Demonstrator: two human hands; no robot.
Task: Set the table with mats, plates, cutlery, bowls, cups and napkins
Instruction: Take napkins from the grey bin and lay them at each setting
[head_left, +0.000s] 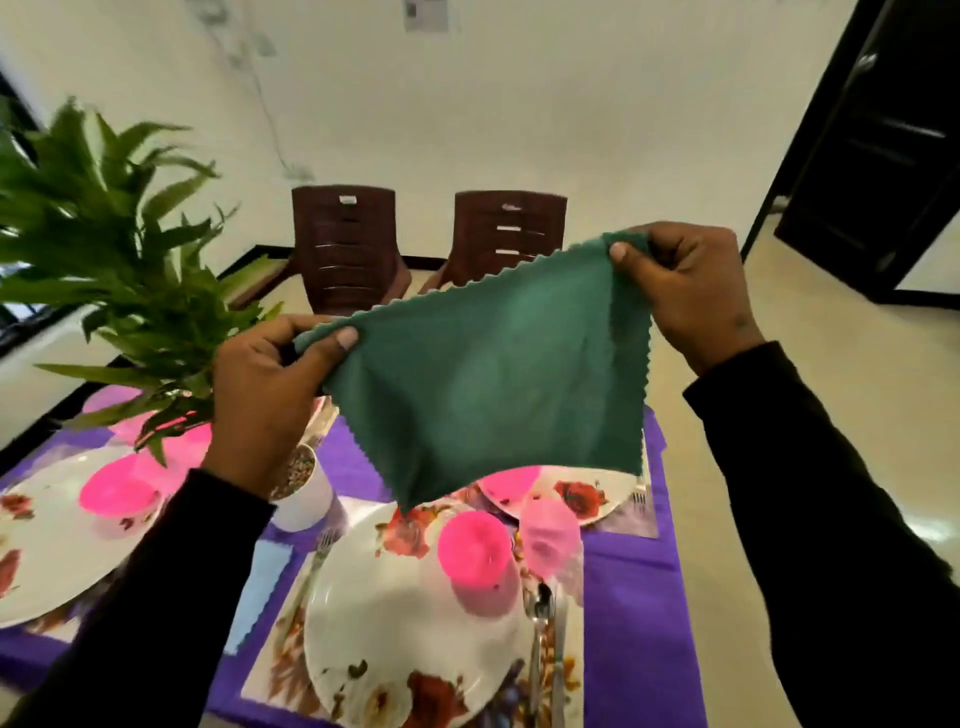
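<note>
Both hands are holding a green napkin (488, 384) up in the air above the table (628, 623), well clear of everything set on it. The left hand (270, 400) is pinching the napkin's left corner between thumb and curled fingers, and the right hand (691, 291) is pinching the opposite corner, higher and farther away, in the same way. The pinked top edge is running taut between the two hands, rising from left to right, so the cloth's long axis is slanting up toward the right; the rest is hanging down to a point that is aiming at the near plate (395, 623) without touching it. Under the cloth, a pink cup (475, 551) is standing upside down on that plate, with a second pink cup (548, 530) lying tilted just beside it. A spoon and knife (545, 649) are lying along the plate's right rim, a fork (322, 545) and a pale blue napkin (260, 587) at its left. The table's right edge is giving onto open floor. A leafy plant (104, 244) is crowding the left side, close to the left hand. Two brown chairs (426, 244) are standing against the far wall.
</note>
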